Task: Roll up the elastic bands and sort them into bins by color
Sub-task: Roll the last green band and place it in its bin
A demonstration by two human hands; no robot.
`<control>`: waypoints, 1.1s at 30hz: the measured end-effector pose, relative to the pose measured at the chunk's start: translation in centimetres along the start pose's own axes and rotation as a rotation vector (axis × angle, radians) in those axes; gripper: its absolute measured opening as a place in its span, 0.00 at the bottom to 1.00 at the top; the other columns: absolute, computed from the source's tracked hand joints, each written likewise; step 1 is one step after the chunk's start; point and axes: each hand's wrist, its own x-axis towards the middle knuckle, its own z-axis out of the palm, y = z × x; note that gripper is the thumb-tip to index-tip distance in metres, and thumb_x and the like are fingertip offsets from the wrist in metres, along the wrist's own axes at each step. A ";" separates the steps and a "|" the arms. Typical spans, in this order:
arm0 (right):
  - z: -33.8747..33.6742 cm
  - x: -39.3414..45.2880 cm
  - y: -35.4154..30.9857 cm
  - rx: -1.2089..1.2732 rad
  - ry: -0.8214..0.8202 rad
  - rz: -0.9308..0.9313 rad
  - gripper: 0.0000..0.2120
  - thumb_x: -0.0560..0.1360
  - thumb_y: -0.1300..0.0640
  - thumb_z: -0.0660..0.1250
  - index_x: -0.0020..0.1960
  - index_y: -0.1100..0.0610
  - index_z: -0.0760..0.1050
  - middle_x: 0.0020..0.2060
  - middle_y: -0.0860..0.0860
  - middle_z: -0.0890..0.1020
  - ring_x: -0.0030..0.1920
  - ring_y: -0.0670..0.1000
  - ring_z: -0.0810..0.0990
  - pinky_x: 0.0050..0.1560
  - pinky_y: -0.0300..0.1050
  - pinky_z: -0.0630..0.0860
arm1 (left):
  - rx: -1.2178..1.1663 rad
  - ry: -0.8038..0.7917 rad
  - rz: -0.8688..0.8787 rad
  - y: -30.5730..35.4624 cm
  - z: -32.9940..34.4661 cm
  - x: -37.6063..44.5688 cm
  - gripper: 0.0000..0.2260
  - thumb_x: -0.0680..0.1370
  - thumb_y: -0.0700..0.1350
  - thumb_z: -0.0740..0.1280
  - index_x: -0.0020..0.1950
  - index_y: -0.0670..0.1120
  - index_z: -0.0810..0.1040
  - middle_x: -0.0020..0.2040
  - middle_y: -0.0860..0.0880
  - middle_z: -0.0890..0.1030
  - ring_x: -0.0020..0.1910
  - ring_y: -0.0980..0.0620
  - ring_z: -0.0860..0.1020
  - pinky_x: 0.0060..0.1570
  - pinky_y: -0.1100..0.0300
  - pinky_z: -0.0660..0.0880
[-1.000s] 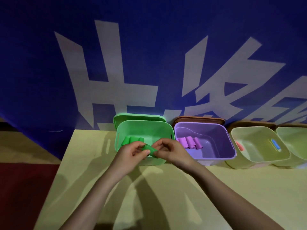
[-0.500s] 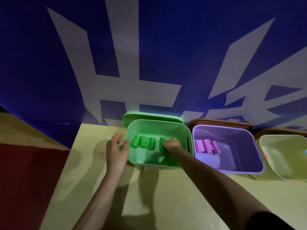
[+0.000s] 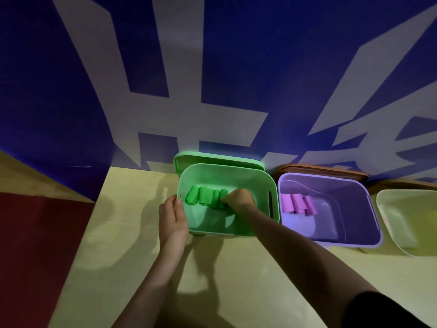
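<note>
L to R. Left hand rested against the outer left wall of the green bin, fingers fairly straight, thumb near the rim, holding nothing; prob. steadying the bin. Inside the bin, a row of rolled green bands lay side by side on the floor. Right hand was down in the bin at the right end of that row, fingers curled onto the newest green roll; can't tell for sure whether it still pinched it or was only pressing it into line.

Handling, as a guess: the rolls looked light, soft and springy, likely to unroll if let go loosely. Best held across the roll's width w/ thumb and fingers over the loose end, then set down w/ that end underneath or pressed against a neighbour.

Next right, purple bin held pink rolled bands in a similar row. Far right, pale yellow-green bin, contents not clear.

Writing: large pale characters on the blue banner behind, cropped, not readable. No brands or labels visible on bins.
</note>
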 end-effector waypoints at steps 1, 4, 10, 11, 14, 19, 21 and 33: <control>0.0 0.0 0.0 -0.021 0.003 -0.014 0.10 0.75 0.53 0.69 0.38 0.57 0.74 0.33 0.50 0.76 0.32 0.47 0.74 0.31 0.39 0.70 | 0.002 -0.002 0.005 -0.1 0.0 0.0 0.17 0.81 0.50 0.54 0.61 0.40 0.74 0.54 0.39 0.74 0.51 0.41 0.74 0.50 0.54 0.70; 0.1 0.1 0.2 -0.045 0.028 -0.054 0.09 0.75 0.56 0.69 0.37 0.57 0.74 0.34 0.51 0.78 0.34 0.48 0.77 0.33 0.40 0.74 | 0.005 -0.012 -0.004 0.2 -0.1 0.0 0.16 0.82 0.48 0.55 0.61 0.39 0.74 0.54 0.39 0.73 0.52 0.42 0.73 0.48 0.58 0.65; -0.1 -0.2 0.7 0.036 0.030 -0.102 0.10 0.74 0.56 0.71 0.36 0.56 0.75 0.32 0.51 0.77 0.34 0.48 0.76 0.38 0.41 0.74 | 0.019 -0.039 -0.010 0.7 -0.5 -0.2 0.14 0.83 0.45 0.55 0.62 0.40 0.75 0.54 0.40 0.73 0.54 0.44 0.72 0.46 0.61 0.63; -0.2 -0.2 0.7 0.029 0.025 -0.110 0.11 0.74 0.56 0.71 0.35 0.56 0.74 0.32 0.51 0.76 0.34 0.48 0.76 0.36 0.41 0.73 | 0.017 -0.040 0.000 0.6 -0.5 -0.1 0.14 0.83 0.45 0.55 0.61 0.40 0.75 0.54 0.40 0.73 0.54 0.44 0.73 0.47 0.60 0.63; -0.3 -0.3 0.7 -0.008 0.005 -0.118 0.09 0.74 0.55 0.70 0.37 0.58 0.77 0.32 0.51 0.78 0.33 0.48 0.76 0.34 0.43 0.75 | 0.018 -0.050 0.013 0.6 -0.6 -0.1 0.14 0.83 0.45 0.55 0.61 0.40 0.75 0.53 0.41 0.73 0.53 0.46 0.72 0.47 0.60 0.63; -0.7 -0.9 1.0 -0.025 0.022 -0.107 0.09 0.73 0.55 0.70 0.38 0.59 0.75 0.33 0.52 0.74 0.35 0.50 0.75 0.39 0.46 0.77 | 0.028 -0.072 0.020 0.5 -0.7 -0.2 0.16 0.83 0.47 0.54 0.62 0.41 0.74 0.55 0.42 0.73 0.55 0.44 0.72 0.52 0.56 0.67; -0.8 -1.0 1.1 -0.018 0.031 -0.103 0.11 0.73 0.55 0.70 0.36 0.57 0.72 0.31 0.51 0.72 0.33 0.50 0.73 0.34 0.42 0.74 | 0.025 -0.074 0.015 0.5 -0.8 -0.3 0.16 0.83 0.48 0.53 0.63 0.41 0.74 0.55 0.41 0.73 0.55 0.44 0.73 0.55 0.54 0.68; 0.6 -2.4 -3.0 -0.111 0.154 -0.409 0.16 0.75 0.47 0.68 0.57 0.56 0.79 0.48 0.53 0.83 0.48 0.54 0.81 0.48 0.44 0.76 | 0.019 -0.065 -0.024 0.4 -0.6 -0.6 0.15 0.83 0.46 0.54 0.63 0.40 0.74 0.57 0.39 0.73 0.57 0.43 0.72 0.50 0.61 0.63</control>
